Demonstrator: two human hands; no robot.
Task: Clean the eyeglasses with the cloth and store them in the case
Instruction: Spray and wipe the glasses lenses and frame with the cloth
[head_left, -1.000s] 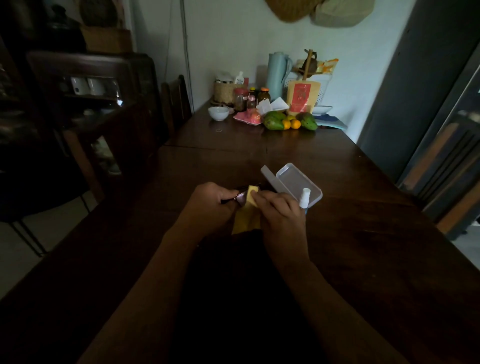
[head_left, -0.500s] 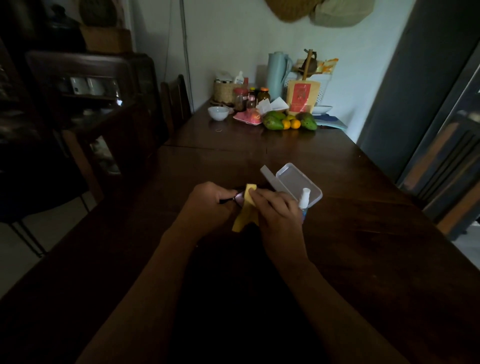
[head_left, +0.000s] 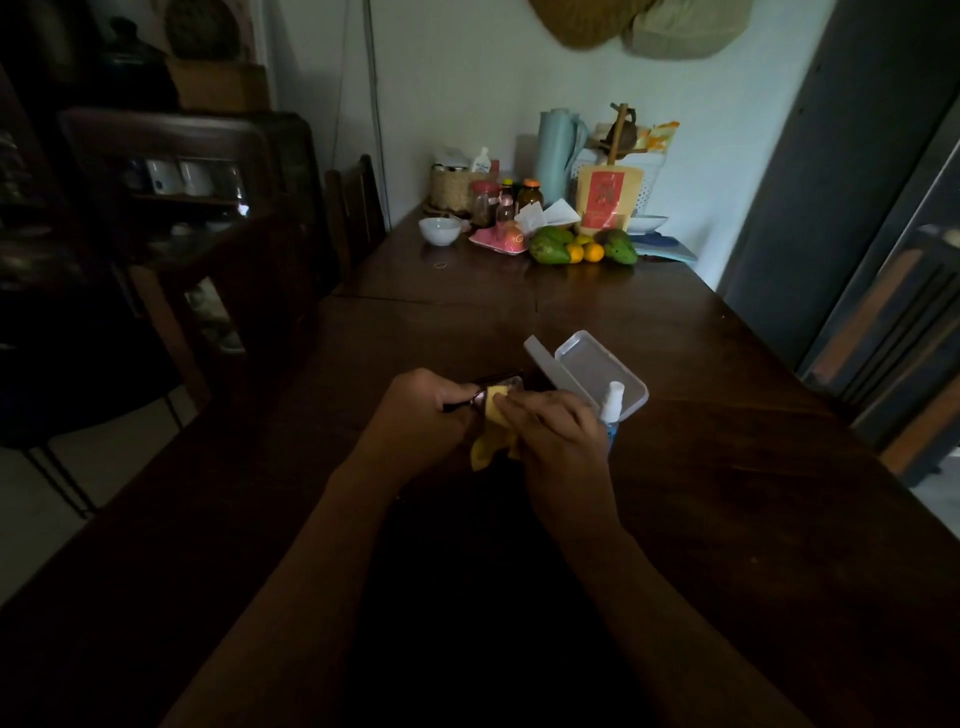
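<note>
**Eyeglasses under cloth, case standing open**

Item 1: eyeglasses (head_left: 496, 391), raised just above the worktop (head_left: 727, 519), left hand (head_left: 415, 415) in a clenched grip on the frame to steady it. Item 2: yellow cloth (head_left: 491, 441), right hand (head_left: 556, 441) pinching it onto 1 lens, apparently for rubbing. Item 3: clear case (head_left: 597, 371), lid open, just beyond the hands, ready for storing. Item 4: spray bottle (head_left: 612, 402), upright beside the case.

Dark eyeglasses (head_left: 498, 388) under yellow cloth (head_left: 493, 410), prob. touching, clear case (head_left: 597, 371) open

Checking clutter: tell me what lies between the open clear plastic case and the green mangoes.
Head view: only bare dark wooden table between case and mangoes.
</note>
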